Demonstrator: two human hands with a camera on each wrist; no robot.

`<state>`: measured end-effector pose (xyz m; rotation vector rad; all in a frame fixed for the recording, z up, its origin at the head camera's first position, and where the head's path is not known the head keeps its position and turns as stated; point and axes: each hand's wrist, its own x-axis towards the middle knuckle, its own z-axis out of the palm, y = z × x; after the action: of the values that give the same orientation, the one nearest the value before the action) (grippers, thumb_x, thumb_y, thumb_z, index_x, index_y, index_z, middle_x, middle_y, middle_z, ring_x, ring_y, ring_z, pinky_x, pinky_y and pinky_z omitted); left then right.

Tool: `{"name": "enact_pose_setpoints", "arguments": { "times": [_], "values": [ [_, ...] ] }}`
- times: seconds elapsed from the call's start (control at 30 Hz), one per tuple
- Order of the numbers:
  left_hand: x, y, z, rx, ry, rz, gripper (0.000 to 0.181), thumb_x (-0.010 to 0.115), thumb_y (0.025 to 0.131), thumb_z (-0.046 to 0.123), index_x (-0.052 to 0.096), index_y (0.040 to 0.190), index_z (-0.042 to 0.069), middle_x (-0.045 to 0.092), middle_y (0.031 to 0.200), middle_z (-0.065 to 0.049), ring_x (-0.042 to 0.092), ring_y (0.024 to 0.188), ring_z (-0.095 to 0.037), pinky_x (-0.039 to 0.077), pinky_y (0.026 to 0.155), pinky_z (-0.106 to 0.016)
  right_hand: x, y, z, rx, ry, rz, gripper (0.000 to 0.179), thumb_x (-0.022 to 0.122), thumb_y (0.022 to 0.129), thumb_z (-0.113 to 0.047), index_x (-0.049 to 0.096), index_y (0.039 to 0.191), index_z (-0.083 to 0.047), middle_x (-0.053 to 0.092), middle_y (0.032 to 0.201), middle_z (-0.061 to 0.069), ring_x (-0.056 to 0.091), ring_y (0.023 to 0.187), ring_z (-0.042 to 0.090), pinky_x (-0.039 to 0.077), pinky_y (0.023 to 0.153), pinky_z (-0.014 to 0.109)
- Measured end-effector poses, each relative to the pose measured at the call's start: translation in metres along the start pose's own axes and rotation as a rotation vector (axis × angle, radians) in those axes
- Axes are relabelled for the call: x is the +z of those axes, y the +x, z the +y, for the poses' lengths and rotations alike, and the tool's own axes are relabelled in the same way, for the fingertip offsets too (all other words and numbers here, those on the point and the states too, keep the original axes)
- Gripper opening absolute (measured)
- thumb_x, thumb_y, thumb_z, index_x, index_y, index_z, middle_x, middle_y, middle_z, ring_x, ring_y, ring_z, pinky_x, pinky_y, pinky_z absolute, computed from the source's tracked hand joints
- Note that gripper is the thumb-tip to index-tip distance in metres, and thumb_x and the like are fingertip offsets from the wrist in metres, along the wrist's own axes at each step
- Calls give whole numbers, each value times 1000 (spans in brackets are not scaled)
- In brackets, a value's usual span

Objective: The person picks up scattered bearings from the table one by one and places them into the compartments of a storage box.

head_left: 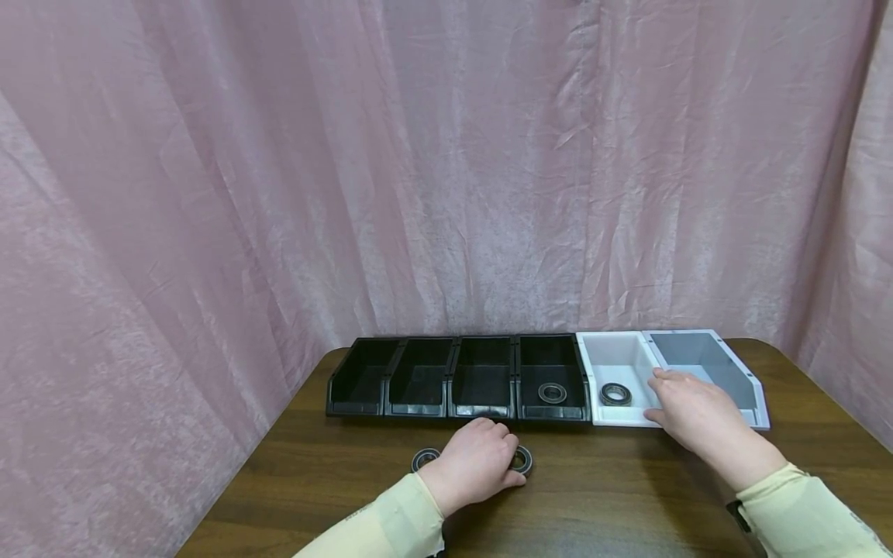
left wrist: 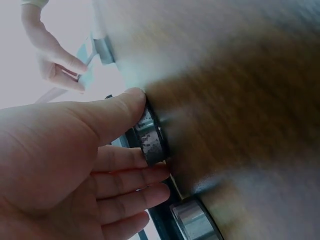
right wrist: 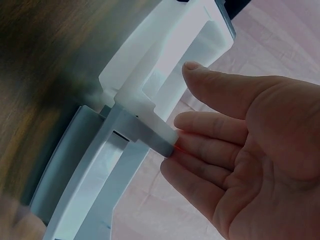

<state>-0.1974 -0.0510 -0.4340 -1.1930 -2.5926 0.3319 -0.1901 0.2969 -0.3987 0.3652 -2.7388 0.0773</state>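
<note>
On the tabletop, my left hand (head_left: 477, 465) pinches a ball bearing (head_left: 528, 466) between thumb and fingers; the left wrist view shows the thumb on the edge of this bearing (left wrist: 151, 135). A second bearing (head_left: 418, 460) lies on the table left of that hand, partly hidden by it. My right hand (head_left: 698, 411) is over the wall between the white bin (head_left: 617, 353) and the grey bin (head_left: 725, 372). Its fingers look relaxed, with nothing held, in the right wrist view. One bearing (head_left: 615, 395) lies in the white bin, another (head_left: 553, 394) in the rightmost black bin (head_left: 551, 353).
Several black bins (head_left: 418, 380) stand side by side with the white and grey ones along the back of the wooden table (head_left: 572, 511). A pink curtain (head_left: 418, 170) hangs behind and at both sides.
</note>
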Motion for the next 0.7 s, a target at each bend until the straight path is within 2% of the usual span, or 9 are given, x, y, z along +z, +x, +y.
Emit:
{"name": "enact_pose_setpoints", "arguments": {
  "times": [0.23,0.5,0.7],
  "values": [
    [-4,0,-2,18,7,50,40,79,99,58,77,103,19,73,96,7,70,97,-12,55,98,-28,0,0,0,2,0,-1,40,95,82,-17,74,106,7,73,125,33,72,111,53,58,87,67],
    [-11,2,-6,-2,-29,122,40,82,98,56,76,107,17,72,97,7,68,92,-12,56,95,-28,0,0,-1,2,-2,11,37,95,81,-17,73,101,5,73,123,32,73,108,52,59,85,67],
    [-15,2,-8,-13,-4,193,41,83,98,53,74,111,15,73,103,5,72,101,-15,56,100,-30,2,-1,-1,-1,-6,25,36,96,80,-17,72,97,4,74,121,31,73,107,52,59,84,66]
  ]
}}
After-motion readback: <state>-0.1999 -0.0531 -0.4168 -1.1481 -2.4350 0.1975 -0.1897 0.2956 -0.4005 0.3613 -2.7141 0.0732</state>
